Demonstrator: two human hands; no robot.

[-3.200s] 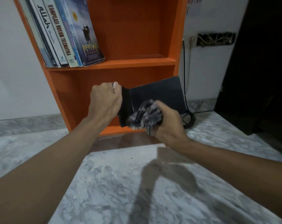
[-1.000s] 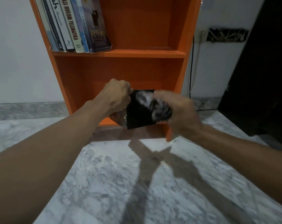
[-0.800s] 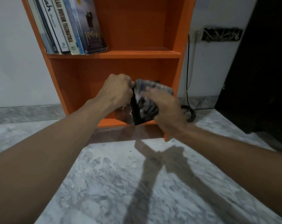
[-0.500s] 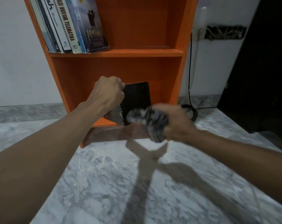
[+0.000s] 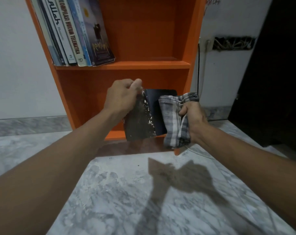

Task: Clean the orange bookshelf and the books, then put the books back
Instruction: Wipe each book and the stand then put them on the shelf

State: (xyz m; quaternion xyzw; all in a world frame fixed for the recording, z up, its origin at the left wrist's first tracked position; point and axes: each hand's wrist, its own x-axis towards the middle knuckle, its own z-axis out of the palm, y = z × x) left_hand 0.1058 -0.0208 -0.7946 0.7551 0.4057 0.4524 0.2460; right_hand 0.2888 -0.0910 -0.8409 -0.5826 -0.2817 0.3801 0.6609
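Glossy orange bookshelf (image 5: 144,65), checked cloth rag (image 5: 176,122), marble floor (image 5: 127,192)

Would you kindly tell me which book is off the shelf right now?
The dark-covered book, gripped by the left hand before the lower compartment; the other books lean together on the upper shelf.

White book spine (image 5: 53,22), upper shelf of orange wooden bookshelf (image 5: 144,64): black script "Allah". Cream book spine (image 5: 71,29) beside it: "KOMPILASI HUKUM TELEMATIKA", dark capitals running down spine. Dark purple book cover (image 5: 99,39), rightmost: gold stylised title, not legible. White wall (image 5: 228,68), top right: handwritten "OFF", preceding letters cut off.
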